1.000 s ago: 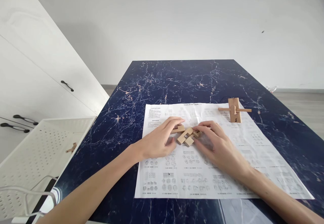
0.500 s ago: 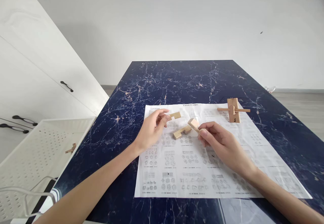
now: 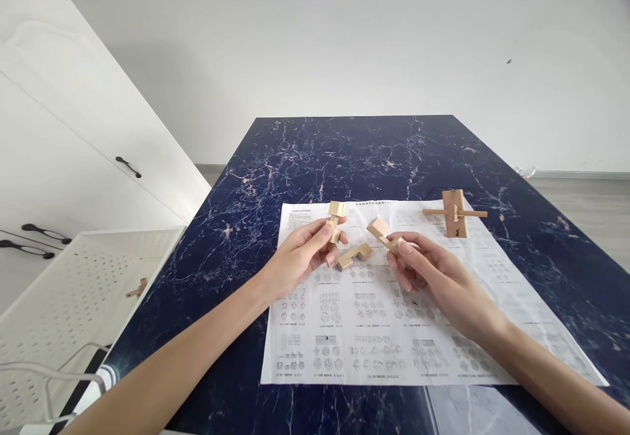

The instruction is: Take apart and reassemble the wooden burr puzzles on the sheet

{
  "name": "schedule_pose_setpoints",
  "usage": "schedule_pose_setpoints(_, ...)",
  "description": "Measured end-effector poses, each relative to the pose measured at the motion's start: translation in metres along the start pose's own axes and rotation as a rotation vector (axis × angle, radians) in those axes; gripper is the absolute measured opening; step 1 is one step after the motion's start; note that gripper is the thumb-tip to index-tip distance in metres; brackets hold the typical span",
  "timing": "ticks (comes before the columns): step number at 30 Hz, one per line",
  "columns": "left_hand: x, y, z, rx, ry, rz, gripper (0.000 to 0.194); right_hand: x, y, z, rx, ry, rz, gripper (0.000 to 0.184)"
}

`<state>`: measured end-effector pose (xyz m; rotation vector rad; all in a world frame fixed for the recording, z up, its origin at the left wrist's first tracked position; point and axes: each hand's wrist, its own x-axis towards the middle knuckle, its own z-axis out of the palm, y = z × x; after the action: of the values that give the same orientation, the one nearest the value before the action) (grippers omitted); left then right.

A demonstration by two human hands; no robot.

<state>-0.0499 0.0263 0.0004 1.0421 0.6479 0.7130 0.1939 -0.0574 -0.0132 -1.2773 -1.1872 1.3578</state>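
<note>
My left hand (image 3: 306, 246) is closed on a notched wooden puzzle piece (image 3: 336, 210), held upright over the paper. In my right hand (image 3: 429, 266), thumb and fingers pinch another notched wooden puzzle piece (image 3: 378, 227), tilted up toward the left. Between the hands a third notched piece (image 3: 355, 256) lies on the printed instruction sheet (image 3: 335, 323). My fingers hide parts of both held pieces.
An assembled wooden cross-shaped puzzle (image 3: 455, 214) stands at the sheet's right back corner. The dark blue marbled table (image 3: 335, 153) lies beneath. At left, a white perforated basket (image 3: 59, 290) holds another wooden piece (image 3: 136, 288), beside a white cabinet (image 3: 73, 140).
My left hand has lifted its piece and turned it upright, shifting slightly right. The piece in my right hand has been tilted and gripped further along. The middle piece lies nearly where it was.
</note>
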Motion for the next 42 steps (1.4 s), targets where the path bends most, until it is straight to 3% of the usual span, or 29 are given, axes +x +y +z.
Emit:
schedule_pose_setpoints(6, -0.001, 0.001, 0.002, -0.004, -0.086, -0.030, 0.026, -0.001, -0.001, 0.001, -0.020, -0.060, -0.023, 0.036)
schedule_pose_setpoints(12, -0.005, 0.004, 0.007, 0.050, -0.317, -0.082, 0.035, -0.001, -0.001, 0.003, -0.014, -0.118, -0.095, 0.032)
schedule_pose_setpoints(17, -0.007, 0.005, 0.009, 0.071, -0.292, -0.144, 0.036, -0.002, 0.005, -0.003, 0.071, -0.123, -0.163, 0.024)
schedule_pose_setpoints(25, -0.011, 0.009, 0.006, 0.041, -0.454, -0.450, 0.036, -0.007, 0.000, -0.003, 0.064, -0.294, -0.246, 0.030)
schedule_pose_setpoints(28, -0.010, 0.008, 0.003, 0.010, -0.515, -0.498, 0.035, -0.008, -0.001, -0.002, 0.056, -0.312, -0.295, 0.030)
schedule_pose_setpoints(34, -0.011, 0.009, 0.002, -0.018, -0.571, -0.472, 0.037, -0.007, -0.002, 0.000, 0.054, -0.449, -0.316, 0.028)
schedule_pose_setpoints(37, -0.010, 0.008, 0.005, -0.065, -0.551, -0.377, 0.049, -0.005, 0.000, 0.000, 0.015, -0.417, -0.330, 0.028)
schedule_pose_setpoints(42, -0.008, -0.001, 0.011, 0.014, -0.359, -0.144, 0.048, -0.001, 0.001, -0.004, -0.030, -0.309, -0.311, 0.022)
